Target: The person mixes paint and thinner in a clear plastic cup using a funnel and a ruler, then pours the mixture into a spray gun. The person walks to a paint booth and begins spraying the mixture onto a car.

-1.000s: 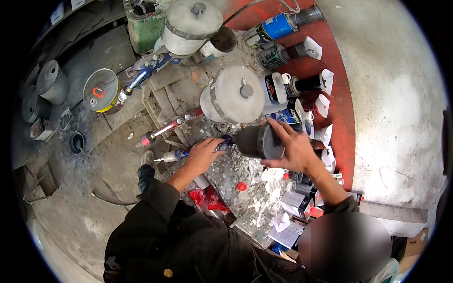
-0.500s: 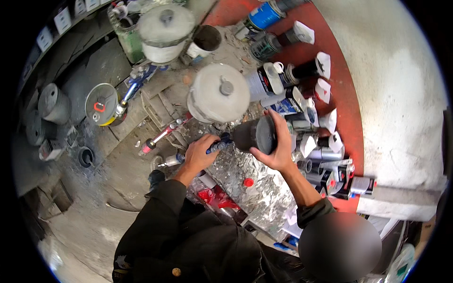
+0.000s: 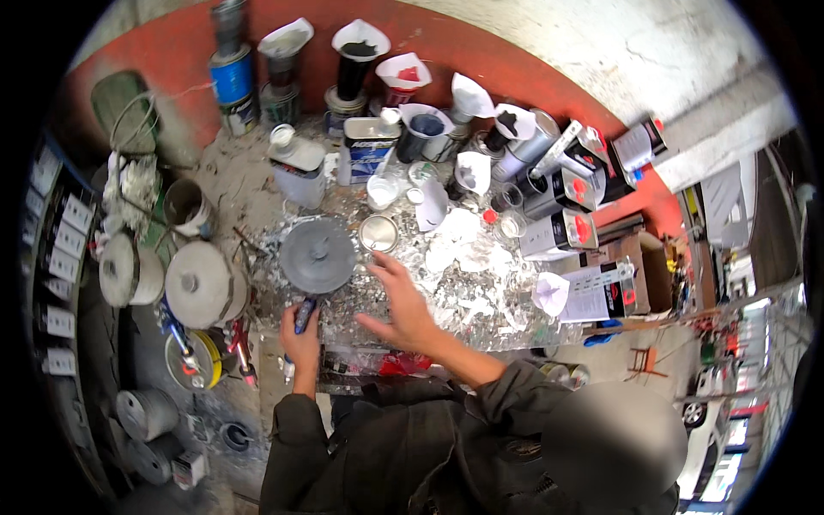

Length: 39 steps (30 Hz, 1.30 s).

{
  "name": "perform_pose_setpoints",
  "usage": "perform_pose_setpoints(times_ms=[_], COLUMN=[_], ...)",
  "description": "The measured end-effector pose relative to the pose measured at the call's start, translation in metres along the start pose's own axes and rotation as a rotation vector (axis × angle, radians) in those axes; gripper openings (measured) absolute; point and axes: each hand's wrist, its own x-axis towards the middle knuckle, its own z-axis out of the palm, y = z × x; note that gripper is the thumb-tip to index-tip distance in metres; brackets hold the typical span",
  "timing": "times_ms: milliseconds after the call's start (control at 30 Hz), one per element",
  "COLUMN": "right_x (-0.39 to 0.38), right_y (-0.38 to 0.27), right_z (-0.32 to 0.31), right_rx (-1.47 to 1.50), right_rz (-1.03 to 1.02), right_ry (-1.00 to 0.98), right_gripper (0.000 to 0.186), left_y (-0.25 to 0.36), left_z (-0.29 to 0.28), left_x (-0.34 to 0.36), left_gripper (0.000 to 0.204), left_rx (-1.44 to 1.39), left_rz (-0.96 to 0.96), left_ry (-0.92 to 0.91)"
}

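My left hand (image 3: 300, 350) is closed around the blue handle of a spray gun (image 3: 305, 314). Right ahead of it is the gun's round dark-grey cup (image 3: 319, 254), seen from above, with a small knob in its middle. To the right, my right hand (image 3: 405, 311) is empty, fingers spread over the paint-spattered bench (image 3: 463, 313). Just beyond its fingertips lies a round metal-rimmed tin or lid (image 3: 378, 233); which one I cannot tell.
Several cups with paper strainers (image 3: 360, 43) line the red wall. White-lidded pots (image 3: 202, 283) and two more spray guns (image 3: 242, 354) sit to the left. Solvent cans (image 3: 558, 233) crowd the right side. A plastic jug (image 3: 297, 167) stands at the back.
My right hand has let go of the dark cup and opened beside it. My left hand still grips the spray gun. The view has turned to the right.
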Motion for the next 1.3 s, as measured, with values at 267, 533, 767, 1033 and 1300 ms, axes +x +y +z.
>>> perform_pose_setpoints(times_ms=[267,533,767,1033,1300], right_x=[-0.056,-0.050,-0.067,-0.051,-0.053], right_y=[0.191,0.226,0.169,0.141,0.111], right_z=[-0.069,-0.067,-0.105,-0.115,-0.140], right_rx=[-0.460,-0.244,1.189,-0.238,0.956], right_rz=[0.462,0.571,0.882,0.610,0.760], right_ry=[0.219,0.167,0.487,0.136,0.473], right_gripper=[0.049,0.028,0.019,0.019,0.019], left_y=[-0.032,0.054,0.071,0.131,0.144], left_z=[0.001,-0.036,-0.060,-0.024,-0.010], left_x=[-0.007,-0.044,-0.085,-0.076,-0.072], left_gripper=[0.037,0.020,0.028,0.023,0.027], left_rx=[-0.106,-0.227,-0.075,-0.241,-0.215], left_rz=[-0.242,-0.364,-0.435,-0.439,-0.407], left_ry=[-0.130,-0.141,-0.180,-0.393,-0.519])
